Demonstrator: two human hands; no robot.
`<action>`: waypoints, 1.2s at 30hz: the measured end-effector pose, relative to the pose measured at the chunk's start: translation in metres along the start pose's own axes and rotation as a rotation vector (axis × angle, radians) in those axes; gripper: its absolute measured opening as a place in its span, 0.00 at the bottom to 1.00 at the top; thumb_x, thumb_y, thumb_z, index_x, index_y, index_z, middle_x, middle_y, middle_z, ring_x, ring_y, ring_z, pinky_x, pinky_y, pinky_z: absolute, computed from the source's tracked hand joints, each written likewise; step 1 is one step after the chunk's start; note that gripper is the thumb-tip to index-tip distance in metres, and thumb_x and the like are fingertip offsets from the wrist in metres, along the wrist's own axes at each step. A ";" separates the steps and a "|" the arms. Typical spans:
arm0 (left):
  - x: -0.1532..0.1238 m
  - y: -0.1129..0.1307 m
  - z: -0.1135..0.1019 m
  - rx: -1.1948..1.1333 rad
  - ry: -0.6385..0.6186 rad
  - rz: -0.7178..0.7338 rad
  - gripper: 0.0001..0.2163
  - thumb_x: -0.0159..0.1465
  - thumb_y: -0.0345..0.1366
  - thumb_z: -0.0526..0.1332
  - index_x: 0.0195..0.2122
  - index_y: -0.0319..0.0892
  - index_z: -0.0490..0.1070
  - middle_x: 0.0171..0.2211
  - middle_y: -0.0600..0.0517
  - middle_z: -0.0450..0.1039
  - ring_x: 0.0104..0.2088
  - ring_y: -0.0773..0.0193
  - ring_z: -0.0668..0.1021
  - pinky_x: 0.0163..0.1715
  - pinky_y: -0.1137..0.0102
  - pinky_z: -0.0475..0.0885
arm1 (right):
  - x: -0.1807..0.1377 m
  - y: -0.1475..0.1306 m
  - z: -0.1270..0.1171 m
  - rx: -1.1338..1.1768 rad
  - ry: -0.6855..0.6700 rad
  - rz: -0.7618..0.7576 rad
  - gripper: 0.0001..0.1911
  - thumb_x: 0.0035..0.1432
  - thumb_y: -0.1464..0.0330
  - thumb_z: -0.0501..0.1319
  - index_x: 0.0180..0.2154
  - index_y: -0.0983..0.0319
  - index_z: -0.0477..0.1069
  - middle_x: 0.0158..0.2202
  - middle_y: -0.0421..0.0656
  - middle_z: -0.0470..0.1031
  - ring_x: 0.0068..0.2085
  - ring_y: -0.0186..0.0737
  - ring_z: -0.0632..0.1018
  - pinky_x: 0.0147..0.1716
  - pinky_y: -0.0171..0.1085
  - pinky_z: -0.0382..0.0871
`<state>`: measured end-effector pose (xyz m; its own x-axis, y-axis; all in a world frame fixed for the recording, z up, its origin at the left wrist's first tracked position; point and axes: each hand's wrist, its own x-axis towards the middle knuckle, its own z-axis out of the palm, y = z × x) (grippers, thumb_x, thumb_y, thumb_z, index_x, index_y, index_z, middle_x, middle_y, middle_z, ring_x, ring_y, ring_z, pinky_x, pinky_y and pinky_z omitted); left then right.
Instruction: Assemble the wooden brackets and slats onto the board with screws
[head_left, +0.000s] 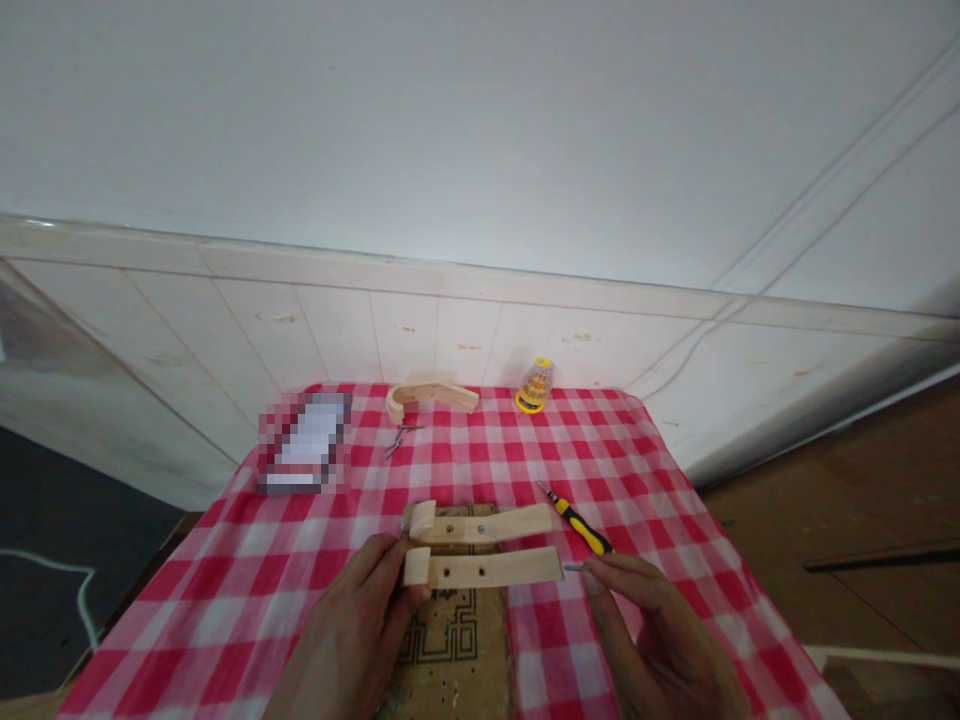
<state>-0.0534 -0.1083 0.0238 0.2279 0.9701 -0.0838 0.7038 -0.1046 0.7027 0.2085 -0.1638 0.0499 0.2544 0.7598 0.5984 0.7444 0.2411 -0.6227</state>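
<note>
My left hand (360, 610) is closed around the curled end of the nearer wooden hook (517, 568), at the left side of a brown patterned board (450, 640). Two dark holes show in this hook. Just behind it, a second wooden hook (517, 523) lies across the board with two screws seated in it. My right hand (645, 620) pinches a thin grey metal screw (572, 568) beside the near hook's right end. Beyond my right fingertips lies a yellow and black screwdriver (581, 525), its tip pointing away to the left.
A third wooden hook (435, 394) rests at the table's back, with loose screws (395, 440) before it. A clear, yellow-rimmed bit case (535, 385) stands near the wall. A blurred-out phone (307, 440) lies back left. Red checked cloth (622, 440) covers the table.
</note>
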 end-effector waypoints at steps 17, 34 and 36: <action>-0.001 -0.003 0.002 0.000 0.016 0.010 0.15 0.70 0.43 0.53 0.49 0.46 0.75 0.51 0.46 0.76 0.48 0.54 0.81 0.48 0.60 0.80 | -0.002 0.000 -0.003 -0.001 0.034 0.051 0.04 0.62 0.66 0.68 0.39 0.57 0.81 0.36 0.44 0.85 0.36 0.45 0.86 0.40 0.41 0.85; -0.001 -0.002 0.003 -0.003 -0.001 0.009 0.15 0.70 0.43 0.52 0.50 0.46 0.74 0.52 0.46 0.75 0.50 0.53 0.80 0.49 0.58 0.79 | -0.006 0.007 -0.002 -0.010 0.002 0.008 0.05 0.62 0.69 0.67 0.41 0.57 0.80 0.37 0.43 0.85 0.37 0.43 0.86 0.41 0.38 0.84; -0.001 -0.003 0.003 -0.006 0.002 0.016 0.14 0.70 0.43 0.52 0.49 0.46 0.74 0.51 0.46 0.75 0.49 0.53 0.80 0.48 0.58 0.79 | -0.006 0.007 -0.001 0.008 0.016 0.016 0.05 0.62 0.69 0.67 0.40 0.57 0.80 0.37 0.44 0.85 0.37 0.43 0.86 0.41 0.39 0.84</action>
<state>-0.0540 -0.1095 0.0201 0.2378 0.9687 -0.0712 0.6958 -0.1188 0.7083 0.2126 -0.1671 0.0425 0.2757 0.7541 0.5961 0.7351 0.2342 -0.6363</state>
